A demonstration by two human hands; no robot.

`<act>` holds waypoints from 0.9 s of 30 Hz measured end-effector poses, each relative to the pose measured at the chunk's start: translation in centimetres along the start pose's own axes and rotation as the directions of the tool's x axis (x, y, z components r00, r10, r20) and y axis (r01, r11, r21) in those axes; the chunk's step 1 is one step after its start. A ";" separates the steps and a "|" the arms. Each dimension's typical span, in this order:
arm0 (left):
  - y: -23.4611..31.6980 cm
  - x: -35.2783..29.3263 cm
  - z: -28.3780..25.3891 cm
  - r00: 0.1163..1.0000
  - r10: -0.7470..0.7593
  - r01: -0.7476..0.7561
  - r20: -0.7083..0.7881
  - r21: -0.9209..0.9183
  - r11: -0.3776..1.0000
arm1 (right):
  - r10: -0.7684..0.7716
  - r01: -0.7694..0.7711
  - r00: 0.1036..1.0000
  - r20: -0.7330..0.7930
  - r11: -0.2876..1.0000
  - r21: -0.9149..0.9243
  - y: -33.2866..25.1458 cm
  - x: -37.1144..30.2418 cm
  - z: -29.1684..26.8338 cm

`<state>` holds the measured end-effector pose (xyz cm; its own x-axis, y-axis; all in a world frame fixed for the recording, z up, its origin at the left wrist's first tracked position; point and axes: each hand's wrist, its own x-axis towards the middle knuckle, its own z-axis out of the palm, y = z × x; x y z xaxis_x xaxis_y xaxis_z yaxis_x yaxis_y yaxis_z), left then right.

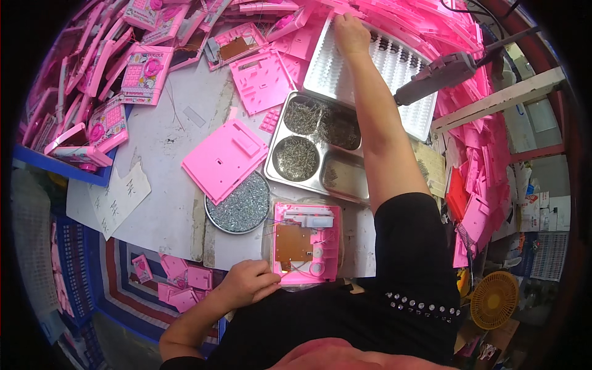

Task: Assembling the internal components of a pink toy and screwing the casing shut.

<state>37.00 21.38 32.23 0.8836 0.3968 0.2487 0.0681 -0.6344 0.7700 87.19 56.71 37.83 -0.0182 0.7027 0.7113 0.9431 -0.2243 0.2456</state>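
An open pink plastic housing with a brown circuit board, thin wires and a grey-white part inside lies close in front of me. My left hand has its fingers curled together at the housing's near left corner and touches its edge. Far ahead, my right hand reaches across to the upper left end of a white ridged tray. Its fingers are bunched downward, and what they pinch, if anything, is hidden. Dark small parts sit in some of the tray's rows.
A metal compartment tray of screws and a round dish of small metal pieces stand mid-table, a pink cover overlapping the dish. Pink housings pile up left and behind. A dark tool hangs beside my right forearm.
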 end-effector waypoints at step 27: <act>0.0 0.2 0.4 0.997 -0.076 0.076 0.006 -0.057 0.995 | -0.350 -0.334 0.798 0.491 0.422 0.843 -9.1 -30.6 -38.2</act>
<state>37.37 21.21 32.07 0.8788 0.4396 0.1858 0.1087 -0.5635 0.8190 66.44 11.42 38.99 -0.1815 0.9706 0.1578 0.6836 0.2399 -0.6893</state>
